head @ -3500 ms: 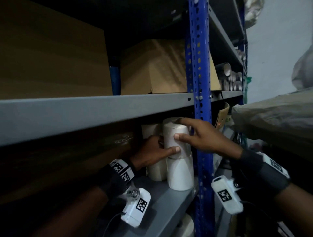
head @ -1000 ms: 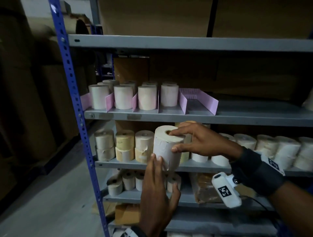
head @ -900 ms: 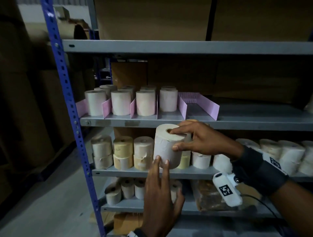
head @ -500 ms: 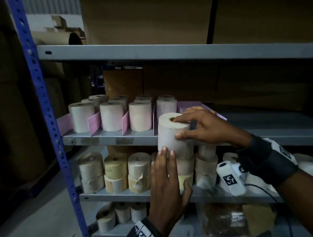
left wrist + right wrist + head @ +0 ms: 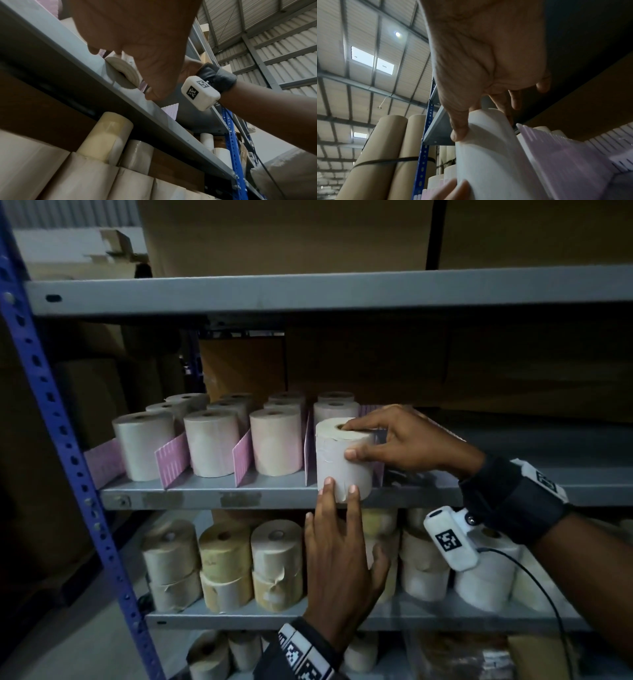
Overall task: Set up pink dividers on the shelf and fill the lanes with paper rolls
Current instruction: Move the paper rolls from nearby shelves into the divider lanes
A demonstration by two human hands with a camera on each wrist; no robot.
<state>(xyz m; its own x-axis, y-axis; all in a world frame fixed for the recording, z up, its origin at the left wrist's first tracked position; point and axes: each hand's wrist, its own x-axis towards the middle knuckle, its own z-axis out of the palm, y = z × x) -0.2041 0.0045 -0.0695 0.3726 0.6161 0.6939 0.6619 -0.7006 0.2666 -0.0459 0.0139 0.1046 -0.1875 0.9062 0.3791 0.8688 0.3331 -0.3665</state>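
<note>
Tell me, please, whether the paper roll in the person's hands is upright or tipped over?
Upright: the paper roll stands at the shelf front edge, core hole facing up, right hand gripping its top, left hand fingers pressing its base.

roll [image 5: 343, 460] on shelf [image 5: 274, 497] front edge | dividers [image 5: 172, 458] between rolls left of it

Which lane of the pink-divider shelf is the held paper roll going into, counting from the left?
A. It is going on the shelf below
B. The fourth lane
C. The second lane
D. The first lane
B: the right hand grips the paper roll at the front of the fourth lane, right of the third visible pink divider, while the left hand touches its bottom with straight fingertips.
</note>
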